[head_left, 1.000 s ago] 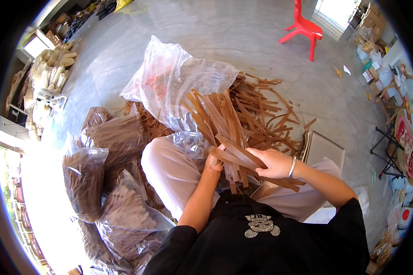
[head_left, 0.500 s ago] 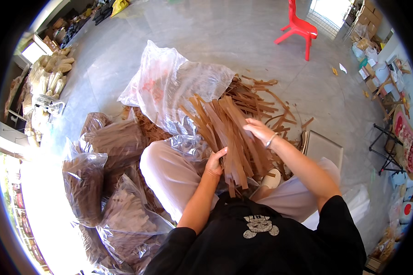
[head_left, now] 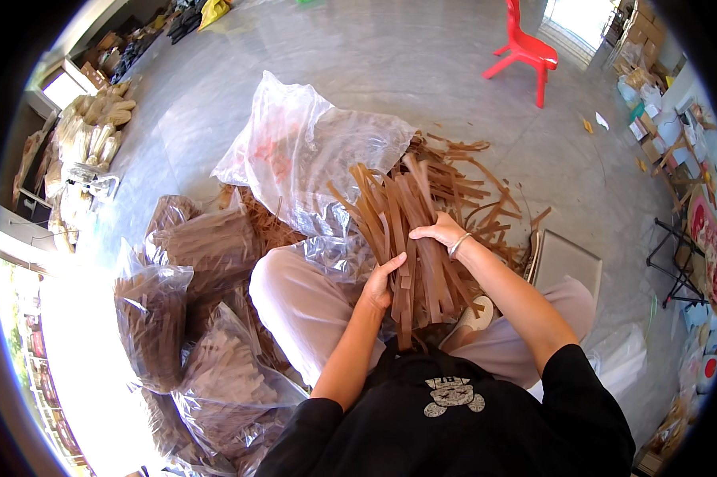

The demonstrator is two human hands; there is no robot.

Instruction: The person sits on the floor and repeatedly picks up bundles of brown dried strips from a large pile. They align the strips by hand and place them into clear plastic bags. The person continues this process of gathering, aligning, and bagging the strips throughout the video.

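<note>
A thick bundle of flat brown strips [head_left: 410, 215] is held between my two hands, above my lap. My left hand [head_left: 380, 282] grips its lower left side, thumb on top and the other fingers hidden beneath. My right hand [head_left: 442, 232] clasps the right side higher up, its thumb lying across the strips and its remaining fingers out of sight. Beyond the bundle, a heap of loose brown strips [head_left: 474, 187] spreads over the floor. A clear plastic bag [head_left: 295, 151] lies partly over this heap.
Several clear bags packed with brown strips [head_left: 223, 374] are piled at my left. A grey tray [head_left: 569, 262] lies by my right knee. Farther off stands a red plastic chair [head_left: 525, 52]. Boxes and goods line the right wall; a black-legged folding stand [head_left: 676, 258] is there too.
My right hand has shifted slightly left and down along the bundle, bringing both hands closer together. The strips are gathered into a narrower, more upright bunch.
</note>
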